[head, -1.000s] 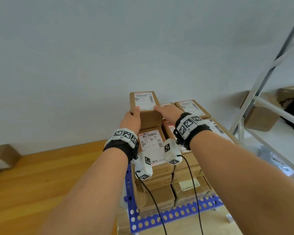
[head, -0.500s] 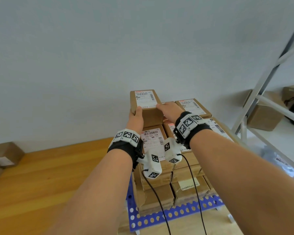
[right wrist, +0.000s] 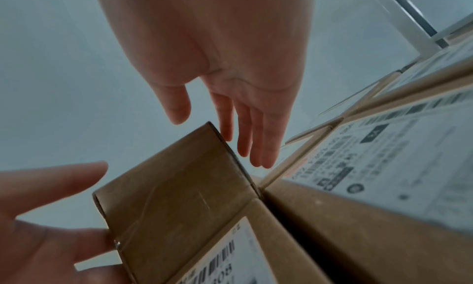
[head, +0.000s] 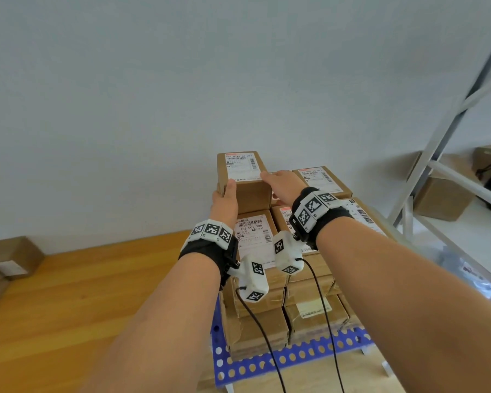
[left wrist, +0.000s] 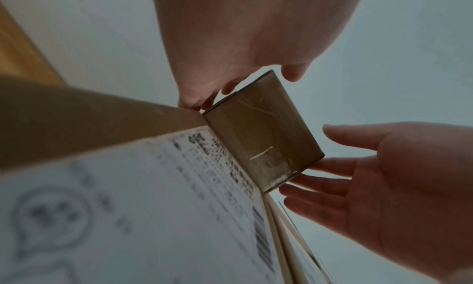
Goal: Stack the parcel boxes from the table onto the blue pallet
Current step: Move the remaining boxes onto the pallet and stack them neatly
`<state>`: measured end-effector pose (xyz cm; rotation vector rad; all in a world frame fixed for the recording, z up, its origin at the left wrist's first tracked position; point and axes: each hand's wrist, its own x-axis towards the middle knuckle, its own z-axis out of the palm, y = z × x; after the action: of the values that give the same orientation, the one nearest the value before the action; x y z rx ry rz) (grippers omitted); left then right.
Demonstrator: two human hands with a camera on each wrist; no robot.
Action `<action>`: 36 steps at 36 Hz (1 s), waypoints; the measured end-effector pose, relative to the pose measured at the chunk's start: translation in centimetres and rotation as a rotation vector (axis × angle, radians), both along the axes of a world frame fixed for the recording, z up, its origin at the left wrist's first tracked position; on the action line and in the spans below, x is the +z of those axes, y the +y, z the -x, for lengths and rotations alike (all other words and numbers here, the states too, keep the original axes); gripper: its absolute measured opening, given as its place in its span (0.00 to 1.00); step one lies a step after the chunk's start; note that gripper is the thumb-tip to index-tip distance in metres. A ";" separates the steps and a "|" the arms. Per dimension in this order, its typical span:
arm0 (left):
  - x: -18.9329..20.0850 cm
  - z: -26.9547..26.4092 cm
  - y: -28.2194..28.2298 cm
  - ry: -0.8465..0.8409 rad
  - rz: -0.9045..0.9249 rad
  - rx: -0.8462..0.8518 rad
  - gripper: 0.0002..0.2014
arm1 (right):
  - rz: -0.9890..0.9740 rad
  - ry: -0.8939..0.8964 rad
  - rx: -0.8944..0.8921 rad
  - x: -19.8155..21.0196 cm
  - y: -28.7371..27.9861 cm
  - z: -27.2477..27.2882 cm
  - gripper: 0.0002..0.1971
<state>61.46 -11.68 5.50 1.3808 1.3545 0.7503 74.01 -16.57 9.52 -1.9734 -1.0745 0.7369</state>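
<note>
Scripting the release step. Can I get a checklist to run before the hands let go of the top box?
1. Top box down on the stack: ok.
2. Left hand off it: not ok, thumb on top, fingers at its left side.
3. Right hand off it: cannot tell, straight fingers beside its right side.
4. Square with the column beneath: cannot tell.
5. Stack inside the blue pallet front edge: ok.
</note>
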 end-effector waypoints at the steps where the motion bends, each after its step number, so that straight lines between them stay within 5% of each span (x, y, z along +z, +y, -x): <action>1: 0.1 0.1 0.0 0.008 -0.006 -0.002 0.33 | -0.006 -0.011 -0.004 0.0 0.0 -0.1 0.27; 19: 4.4 6.1 -1.3 0.287 -0.367 0.025 0.32 | -0.171 -0.305 0.065 3.0 -0.4 3.9 0.25; 36: 3.5 29.3 -0.6 0.695 -0.449 0.167 0.27 | -0.169 -0.273 0.315 1.3 3.7 25.0 0.26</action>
<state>32.14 -12.26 8.97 2.0198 1.9323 0.7418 49.04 -12.88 10.85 -1.8144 -1.5833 0.5240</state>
